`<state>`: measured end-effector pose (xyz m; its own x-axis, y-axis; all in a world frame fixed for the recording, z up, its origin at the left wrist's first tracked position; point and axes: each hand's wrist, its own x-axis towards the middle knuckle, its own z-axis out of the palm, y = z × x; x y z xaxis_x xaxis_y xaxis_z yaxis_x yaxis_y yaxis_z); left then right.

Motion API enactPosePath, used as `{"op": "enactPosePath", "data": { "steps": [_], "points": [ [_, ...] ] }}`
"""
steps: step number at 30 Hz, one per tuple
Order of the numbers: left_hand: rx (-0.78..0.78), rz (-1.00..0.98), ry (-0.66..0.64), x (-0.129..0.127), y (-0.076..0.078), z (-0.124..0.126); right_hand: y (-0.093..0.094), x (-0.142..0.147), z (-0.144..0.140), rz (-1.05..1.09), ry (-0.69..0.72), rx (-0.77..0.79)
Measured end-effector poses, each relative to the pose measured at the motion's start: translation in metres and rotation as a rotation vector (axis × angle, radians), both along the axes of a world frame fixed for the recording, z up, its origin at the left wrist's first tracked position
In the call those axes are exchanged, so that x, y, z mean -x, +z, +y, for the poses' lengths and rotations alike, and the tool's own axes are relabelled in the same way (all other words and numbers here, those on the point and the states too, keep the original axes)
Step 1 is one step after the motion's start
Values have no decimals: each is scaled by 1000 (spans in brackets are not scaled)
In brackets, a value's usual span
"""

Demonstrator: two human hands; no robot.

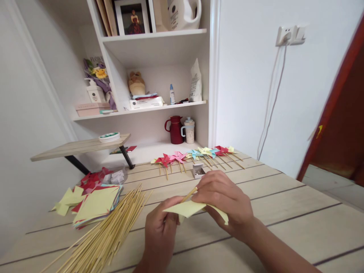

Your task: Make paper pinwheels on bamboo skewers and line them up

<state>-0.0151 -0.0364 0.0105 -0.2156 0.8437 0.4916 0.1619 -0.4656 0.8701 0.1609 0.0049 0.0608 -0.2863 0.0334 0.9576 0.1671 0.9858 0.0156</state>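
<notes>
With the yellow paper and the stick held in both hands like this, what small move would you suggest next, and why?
Probably press the stick on through the centre of the folded yellow paper. The right hand pinches the stick's tip at the paper, the left hand steadies the fold, and finished pinwheels lie in a row behind.

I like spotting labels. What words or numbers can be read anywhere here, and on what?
"FLOW...": partly legible on the flower bouquet wrapping, the rest cut off.
White box on the middle shelf: print too small to read.
White pouch: print blurred.
White jug on the top shelf: lettering blurred.
</notes>
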Motion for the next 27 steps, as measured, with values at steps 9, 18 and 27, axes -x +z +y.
{"op": "enactPosePath", "data": {
  "steps": [9, 18, 27],
  "points": [
    [-16, 14, 21, 0, 0, 0, 0, 1, 0, 1, 14, 0],
    [-8, 52, 5, 2, 1, 0, 1, 1, -1, 9, 2, 3],
    [-17, 69, 13, 1, 0, -1, 4, 2, -4, 12, -14, 12]
  ]
}}
